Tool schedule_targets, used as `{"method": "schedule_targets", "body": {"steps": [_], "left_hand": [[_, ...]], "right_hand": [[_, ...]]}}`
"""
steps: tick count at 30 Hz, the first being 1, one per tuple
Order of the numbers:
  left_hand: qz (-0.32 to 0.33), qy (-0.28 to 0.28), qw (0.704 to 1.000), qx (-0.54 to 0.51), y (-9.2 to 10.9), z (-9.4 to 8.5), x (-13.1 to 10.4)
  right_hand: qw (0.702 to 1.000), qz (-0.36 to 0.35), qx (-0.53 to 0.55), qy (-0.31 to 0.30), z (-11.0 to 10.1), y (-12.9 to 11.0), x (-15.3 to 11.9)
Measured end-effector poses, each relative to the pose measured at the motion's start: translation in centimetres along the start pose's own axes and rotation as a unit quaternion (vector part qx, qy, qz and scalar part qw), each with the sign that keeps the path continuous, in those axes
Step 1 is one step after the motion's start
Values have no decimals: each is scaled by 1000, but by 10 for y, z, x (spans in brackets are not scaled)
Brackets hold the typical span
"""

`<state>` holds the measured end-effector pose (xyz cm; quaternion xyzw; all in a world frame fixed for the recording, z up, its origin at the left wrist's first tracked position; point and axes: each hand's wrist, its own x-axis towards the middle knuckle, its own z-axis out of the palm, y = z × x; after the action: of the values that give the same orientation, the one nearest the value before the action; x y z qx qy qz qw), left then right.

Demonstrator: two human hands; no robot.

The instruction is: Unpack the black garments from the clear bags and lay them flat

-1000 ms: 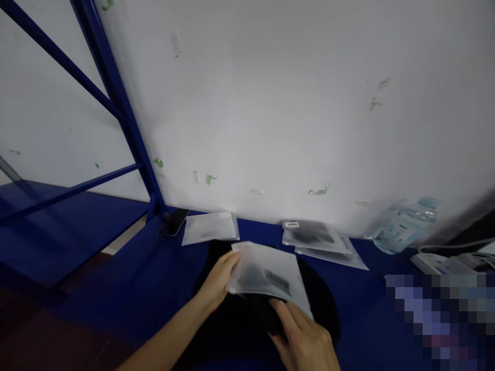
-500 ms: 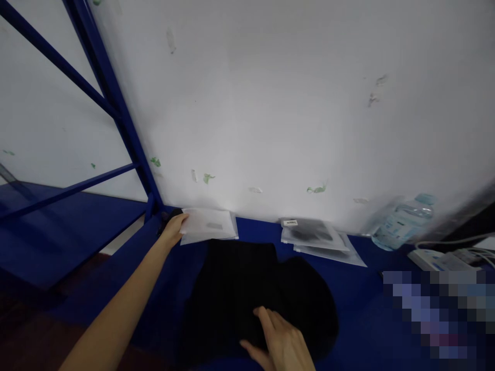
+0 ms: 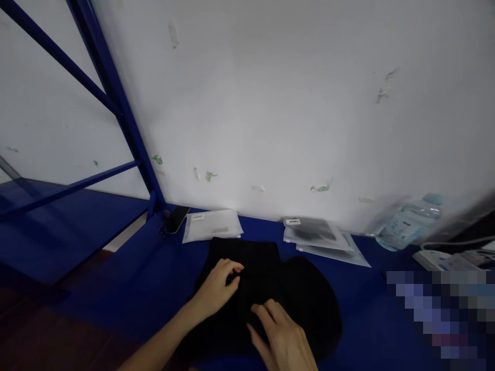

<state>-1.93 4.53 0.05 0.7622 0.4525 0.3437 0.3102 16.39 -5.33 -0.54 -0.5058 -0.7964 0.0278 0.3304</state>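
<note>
A black cloth garment (image 3: 243,252) lies folded on the blue tabletop, its right side bulging in a rounded shape; its exact kind is too dark to make out. Over its left part is my left hand (image 3: 219,286), thumb and curved fingers apart with nothing visible between them. My right hand (image 3: 282,335) rests at the garment's near middle, thumb apart from the bent fingers. Beyond the cloth lies a frosted zip bag (image 3: 212,224) with a small white label. More frosted zip bags (image 3: 315,234) are stacked to its right, dark contents showing through the top one.
A black phone (image 3: 178,219) lies by the blue metal frame (image 3: 127,123) at the left. A clear water bottle (image 3: 410,224) leans near the wall at the right, close to a white device with cables (image 3: 433,257). The scuffed white wall (image 3: 270,103) bounds the blue table (image 3: 371,309).
My left hand has let go of the frosted bag at the back left and come back over the black garment. The bag's label and the phone now show. My right hand has barely moved.
</note>
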Motion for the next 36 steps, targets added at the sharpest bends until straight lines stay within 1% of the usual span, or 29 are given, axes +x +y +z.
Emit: {"method": "schedule_targets", "body": {"steps": [1,3,6,8,9,10,12,15,17,20,21,24,26,28,30,31,33,36], "left_hand": [[-1,-24,1000,5,2,6,-4],[-7,-60,998,14,3,12,-8],[-21,-104,994,27,2,10,-7],[-32,-129,990,36,5,6,-7],[-37,-139,989,40,6,5,-7],[-43,-148,987,44,8,5,-7],[-57,-163,984,50,12,5,-8],[-75,-179,979,58,17,7,-8],[-83,-185,977,66,19,8,-6],[-84,-192,975,76,23,9,-3],[-83,-194,974,78,24,9,-3],[-79,-198,974,76,27,13,-4],[-81,-195,975,68,30,16,-7],[-86,-185,977,57,32,17,-10],[-84,-170,981,44,34,11,-10],[-80,-163,983,37,35,6,-9],[-75,-135,988,17,34,-12,-4],[-87,-71,994,-5,24,-42,6]], "right_hand": [[1000,13,27,4,-2,0,0],[994,64,90,23,-9,4,-1],[969,173,158,75,-28,20,-5],[948,251,170,98,-42,38,-12],[938,287,170,99,-48,48,-17],[930,315,158,105,-52,59,-23],[927,342,113,102,-58,80,-36],[937,338,25,86,-59,104,-52],[942,320,-21,102,-59,111,-57],[954,264,-58,127,-58,109,-52],[962,236,-64,121,-57,106,-48],[984,140,-80,76,-51,98,-37],[989,111,-83,58,-46,95,-32],[988,124,-70,56,-45,95,-28],[984,162,-41,62,-49,95,-23],[979,187,-21,72,-54,95,-20],[964,245,22,97,-65,95,-13],[943,305,58,116,-75,97,-5]]}}
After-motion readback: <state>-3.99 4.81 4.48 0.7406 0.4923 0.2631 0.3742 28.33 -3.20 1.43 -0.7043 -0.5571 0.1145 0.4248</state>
